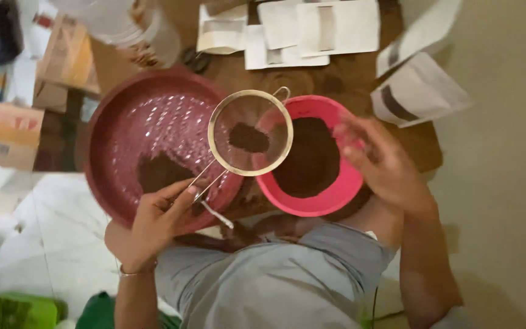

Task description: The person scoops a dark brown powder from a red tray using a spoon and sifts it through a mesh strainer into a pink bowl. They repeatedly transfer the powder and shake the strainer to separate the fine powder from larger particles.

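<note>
My left hand (156, 222) grips the wire handle of a round metal mesh sieve (250, 133). The sieve holds a small clump of dark brown powder and hovers between a large red perforated tray (153, 125) and a pink bowl (336, 195). The tray carries a small heap of brown powder near its front. The pink bowl is filled with the same dark powder. My right hand (385, 161) rests with fingers spread on the right rim of the pink bowl, slightly blurred.
Several white paper pouches (318, 27) lie at the back of the brown table (348, 79), with two more pouches (418, 91) at the right. A clear plastic container (129, 24) and cardboard boxes (4, 134) stand at the left. Green items (22, 311) sit on the tiled floor.
</note>
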